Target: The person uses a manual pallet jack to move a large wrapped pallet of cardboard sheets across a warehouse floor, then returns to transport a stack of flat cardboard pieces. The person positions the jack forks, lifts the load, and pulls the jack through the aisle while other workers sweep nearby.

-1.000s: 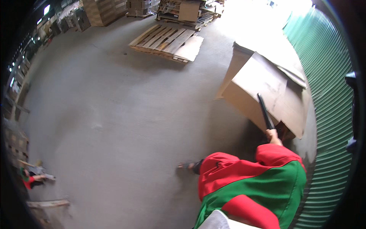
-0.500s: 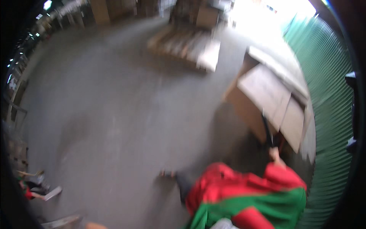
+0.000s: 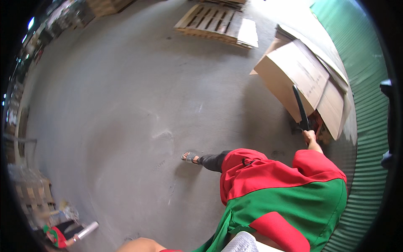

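My right hand (image 3: 309,137) is closed around a black bar-like handle (image 3: 301,107), at the end of an arm stretched out in a red sleeve. The bar reaches forward past the hand, in front of a stack of large brown cardboard (image 3: 294,71). Dark and red parts (image 3: 317,122) show low beside the stack, partly hidden by it. At the lower edge, only a bare bit of my left arm (image 3: 142,245) appears; the left hand is out of the picture.
Wooden pallets (image 3: 214,19) lie on the concrete floor (image 3: 126,92) ahead. A green corrugated wall (image 3: 367,122) runs along the right. At lower left, a co-worker (image 3: 58,237) in red and green holds a whitish roll (image 3: 87,230) near wrapped goods (image 3: 37,185).
The view has sharpened. Cardboard, pallets and my right hand now appear higher in the picture, and the co-worker sits further in from the left rim. My right hand keeps its grip.
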`<state>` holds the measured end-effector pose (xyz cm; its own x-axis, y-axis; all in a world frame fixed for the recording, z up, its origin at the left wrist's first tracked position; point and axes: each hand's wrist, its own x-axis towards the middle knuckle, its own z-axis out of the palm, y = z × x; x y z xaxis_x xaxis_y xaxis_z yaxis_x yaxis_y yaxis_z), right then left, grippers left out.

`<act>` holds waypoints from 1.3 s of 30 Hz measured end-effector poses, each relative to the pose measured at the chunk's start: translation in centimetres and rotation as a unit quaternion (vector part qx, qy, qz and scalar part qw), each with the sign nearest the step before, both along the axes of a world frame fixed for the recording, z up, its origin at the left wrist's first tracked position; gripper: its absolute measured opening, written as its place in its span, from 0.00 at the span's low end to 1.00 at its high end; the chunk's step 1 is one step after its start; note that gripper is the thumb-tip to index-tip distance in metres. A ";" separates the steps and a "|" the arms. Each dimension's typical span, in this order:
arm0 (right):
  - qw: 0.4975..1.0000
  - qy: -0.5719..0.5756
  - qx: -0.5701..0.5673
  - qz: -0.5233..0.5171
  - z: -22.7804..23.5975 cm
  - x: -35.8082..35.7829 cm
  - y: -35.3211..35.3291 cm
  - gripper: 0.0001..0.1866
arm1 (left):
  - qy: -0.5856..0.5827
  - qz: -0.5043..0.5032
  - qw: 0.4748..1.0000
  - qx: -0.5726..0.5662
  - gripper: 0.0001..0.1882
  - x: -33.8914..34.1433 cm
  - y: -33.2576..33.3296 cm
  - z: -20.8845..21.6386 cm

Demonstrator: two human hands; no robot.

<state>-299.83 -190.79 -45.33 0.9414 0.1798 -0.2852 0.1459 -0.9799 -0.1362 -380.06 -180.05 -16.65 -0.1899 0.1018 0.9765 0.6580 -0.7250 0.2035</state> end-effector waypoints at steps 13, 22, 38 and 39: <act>0.992 -0.108 -0.009 0.060 -2.8 -19.8 0.3 0.18 | -0.081 -0.065 0.337 -0.936 0.10 -8.8 -21.0 -50.8; 0.992 -0.022 -0.071 0.100 2.2 -29.3 -13.3 0.14 | 0.019 -0.186 0.206 -0.960 0.13 -12.4 -15.6 -46.9; 0.810 0.455 -0.207 0.305 11.1 -50.2 17.9 0.15 | -0.084 -0.199 0.692 -0.689 0.17 -23.2 31.8 -17.1; 0.802 0.464 -0.210 0.313 10.9 -51.2 20.5 0.15 | -0.055 -0.166 0.689 -0.703 0.18 -23.2 34.2 -16.5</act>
<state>-351.02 -170.31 -34.45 0.0517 0.2390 -0.9697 0.6531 -0.7426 -0.1482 -403.23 -145.90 -33.15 0.0067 0.9885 -0.1508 0.4283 0.1335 0.8937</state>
